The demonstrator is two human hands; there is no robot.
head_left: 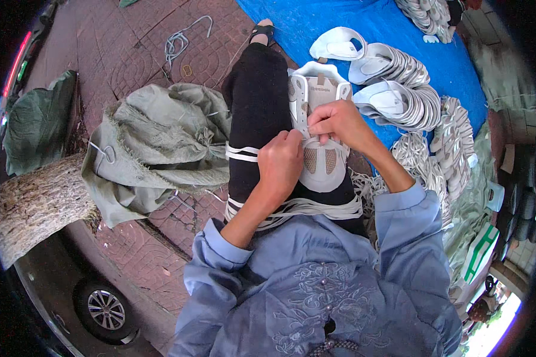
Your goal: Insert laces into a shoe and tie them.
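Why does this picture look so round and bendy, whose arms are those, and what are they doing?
There's no robot here. A person wears a wide-seeing camera on their head, looking down, so edges look curved. Those arms are the wearer's, ending in a left hand and a right hand. Both pinch at the front of a pale shoe top lying on the lap; exactly what their fingertips hold is too small to tell. White cords cross the lap. On the right, stacked shoe pieces lie on a blue sheet.

Pale shoe upper [326, 156] — toe bodyward
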